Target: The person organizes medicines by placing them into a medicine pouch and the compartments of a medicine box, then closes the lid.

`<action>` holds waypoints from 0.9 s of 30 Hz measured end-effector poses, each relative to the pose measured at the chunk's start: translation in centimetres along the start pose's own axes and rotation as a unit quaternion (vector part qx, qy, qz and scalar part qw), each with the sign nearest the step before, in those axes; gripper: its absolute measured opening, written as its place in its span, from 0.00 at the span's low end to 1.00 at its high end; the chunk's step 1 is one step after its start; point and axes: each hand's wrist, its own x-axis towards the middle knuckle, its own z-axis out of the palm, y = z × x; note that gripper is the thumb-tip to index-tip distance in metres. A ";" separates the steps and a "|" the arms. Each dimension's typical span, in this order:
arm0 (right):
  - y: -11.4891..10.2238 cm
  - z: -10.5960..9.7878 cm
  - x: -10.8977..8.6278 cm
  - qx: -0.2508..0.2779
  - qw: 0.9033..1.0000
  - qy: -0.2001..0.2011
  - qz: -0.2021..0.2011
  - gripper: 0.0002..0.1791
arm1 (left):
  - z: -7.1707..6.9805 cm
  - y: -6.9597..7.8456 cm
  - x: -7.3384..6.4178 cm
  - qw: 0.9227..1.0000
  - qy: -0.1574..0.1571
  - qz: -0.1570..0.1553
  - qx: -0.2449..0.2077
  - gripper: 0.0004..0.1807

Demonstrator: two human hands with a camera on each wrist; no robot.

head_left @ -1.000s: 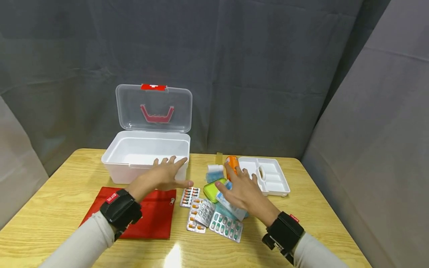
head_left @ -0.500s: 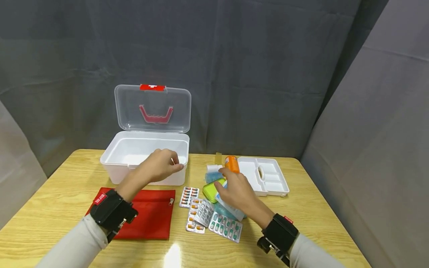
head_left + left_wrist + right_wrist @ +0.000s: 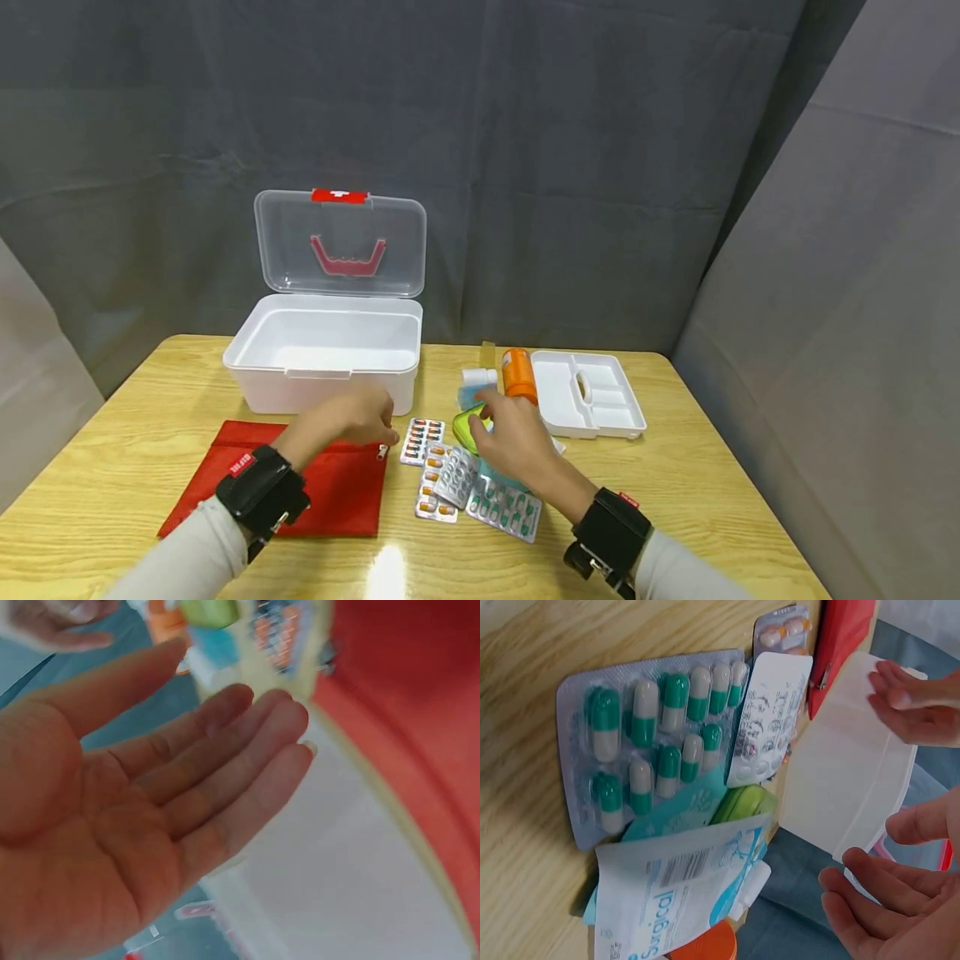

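My left hand (image 3: 348, 417) hovers between the white first-aid box (image 3: 270, 393) and the red zip pouch (image 3: 341, 500). In the left wrist view its fingers (image 3: 225, 776) are nearly straight, and the palm holds nothing. My right hand (image 3: 517, 440) is over the pile of medical items, thumb apart from the loosely bent fingers (image 3: 885, 892), holding nothing. Near its fingertips lies a green case (image 3: 467, 429). The right wrist view shows a white packet (image 3: 682, 889) marked "Surgical", a green-and-white capsule blister pack (image 3: 652, 727) and a silver-backed blister pack (image 3: 769, 712).
The box's clear lid (image 3: 341, 242) stands raised at the back. Behind the pile are an orange bottle (image 3: 519, 373) and a white-capped bottle (image 3: 478, 377). A white compartment tray (image 3: 618, 396) lies at the right. Several blister packs (image 3: 437, 487) spread beside the pouch.
My left hand has come down from over the box's front edge toward the pouch, its spread fingers drawn closer together. My right hand has shifted slightly left and nearer over the pile.
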 end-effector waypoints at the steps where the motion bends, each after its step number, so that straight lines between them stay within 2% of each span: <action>1: 0.0 0.1 0.0 0.001 1.000 0.002 -0.003 0.15 | 0.5 -0.1 0.2 1.000 0.002 -0.008 0.003 0.14; 5: -0.1 0.4 -0.1 0.005 1.000 0.002 -0.006 0.13 | 2.6 -0.6 0.9 0.998 0.018 -0.061 -0.008 0.17; 7: 0.0 0.6 -0.2 0.004 1.000 0.003 -0.007 0.12 | 3.6 -1.0 1.3 0.997 0.032 -0.071 -0.005 0.18; 10: 0.2 0.8 -0.3 0.007 1.000 0.003 -0.004 0.11 | 4.5 -1.2 1.6 0.996 0.034 -0.083 -0.010 0.19; 16: 0.5 0.8 -0.5 0.017 1.000 0.004 0.000 0.12 | 5.0 -1.3 1.8 0.993 0.014 -0.111 -0.027 0.18; 27: 0.3 1.1 -0.4 0.018 1.000 -0.013 0.005 0.13 | 5.4 -1.7 2.5 0.992 -0.004 -0.121 -0.040 0.09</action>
